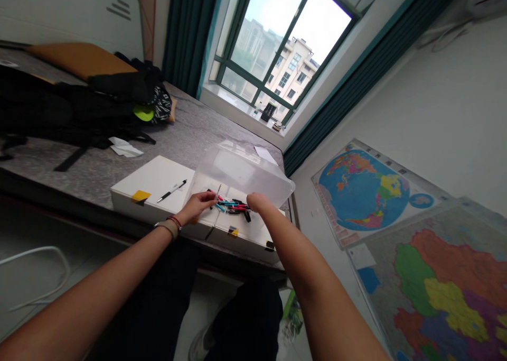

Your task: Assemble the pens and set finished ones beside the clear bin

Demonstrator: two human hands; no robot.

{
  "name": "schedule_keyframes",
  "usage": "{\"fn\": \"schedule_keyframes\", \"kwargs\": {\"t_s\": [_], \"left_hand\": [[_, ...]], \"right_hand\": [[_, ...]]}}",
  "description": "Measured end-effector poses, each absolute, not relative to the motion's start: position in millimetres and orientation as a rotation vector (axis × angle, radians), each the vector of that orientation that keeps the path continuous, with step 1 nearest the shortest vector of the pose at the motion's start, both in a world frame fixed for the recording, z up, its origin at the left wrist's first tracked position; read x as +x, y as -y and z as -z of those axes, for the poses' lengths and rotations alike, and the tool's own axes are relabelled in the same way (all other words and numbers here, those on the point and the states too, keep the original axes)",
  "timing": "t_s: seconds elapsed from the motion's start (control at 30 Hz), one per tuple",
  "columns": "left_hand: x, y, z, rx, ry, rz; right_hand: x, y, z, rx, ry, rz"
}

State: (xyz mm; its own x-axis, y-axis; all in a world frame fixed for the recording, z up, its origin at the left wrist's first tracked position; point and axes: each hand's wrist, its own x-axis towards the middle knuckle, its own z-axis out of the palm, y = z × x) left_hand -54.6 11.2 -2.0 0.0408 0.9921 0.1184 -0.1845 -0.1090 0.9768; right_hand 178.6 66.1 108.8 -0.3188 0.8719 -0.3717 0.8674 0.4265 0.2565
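Note:
My left hand [199,206] is pinched around a thin, pen-like stick [218,191] that points upward; its exact kind is too small to make out. Just right of it lies a loose pile of pens and pen parts [234,206] in black, red and light blue, on a white box top [259,224]. My right hand [255,202] is at the right side of this pile, its fingers hidden behind the hand. Behind both hands a translucent plastic bin [241,172] stands tipped, its opening towards me. A black and white pen [171,191] rests apart on the left white box [154,173].
Yellow and black tape pieces [141,196] mark the box edges. A black bag [71,107] and crumpled tissue [124,147] lie on the grey table [190,120] at left. Wall maps [366,186] hang at right, beyond my right arm. A window [277,49] is behind.

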Motion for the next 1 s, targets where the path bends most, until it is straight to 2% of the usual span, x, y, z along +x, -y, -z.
{"fn": "schedule_keyframes", "kwargs": {"t_s": [0.43, 1.0], "left_hand": [[-56, -11, 2, 1.229, -0.982, -1.326], [-52, -7, -6, 1.119, -0.91, -1.361]], "right_hand": [[179, -62, -87, 1.373, -2.261, -0.089], [174, -62, -84, 1.413, -2.258, -0.007]]}}
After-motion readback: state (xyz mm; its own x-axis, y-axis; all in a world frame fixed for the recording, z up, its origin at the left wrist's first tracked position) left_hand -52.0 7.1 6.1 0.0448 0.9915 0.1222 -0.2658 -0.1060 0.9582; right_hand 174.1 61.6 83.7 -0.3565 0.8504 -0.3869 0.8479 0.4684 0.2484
